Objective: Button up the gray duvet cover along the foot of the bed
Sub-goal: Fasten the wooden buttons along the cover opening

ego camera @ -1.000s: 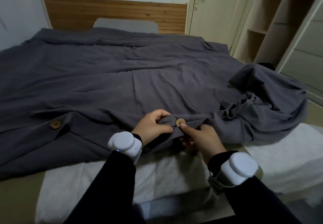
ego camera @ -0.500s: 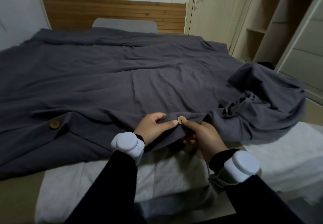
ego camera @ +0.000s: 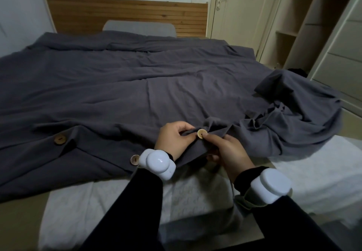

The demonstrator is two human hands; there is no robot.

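The gray duvet cover (ego camera: 137, 86) lies spread over the bed, its open hem along the foot edge near me. My left hand (ego camera: 174, 141) pinches a fold of the hem just left of a round wooden button (ego camera: 202, 133). My right hand (ego camera: 227, 152) holds the cloth under that button, thumb against its lower edge. Further left a darker wooden button (ego camera: 60, 139) sits fastened through the flap. Another light button (ego camera: 134, 160) peeks out beside my left wrist. The cover's right corner (ego camera: 297, 113) is bunched up in a heap.
A white mattress pad (ego camera: 195, 197) shows below the hem. A wooden headboard (ego camera: 125, 17) and gray pillow (ego camera: 139, 27) stand at the far end. A cream door (ego camera: 235, 5) and open shelves (ego camera: 305, 25) line the right side.
Both hands have lifted the hem slightly and shifted up. The light button beside my left wrist has come into sight. The pinched button now stands clearer above the fold.
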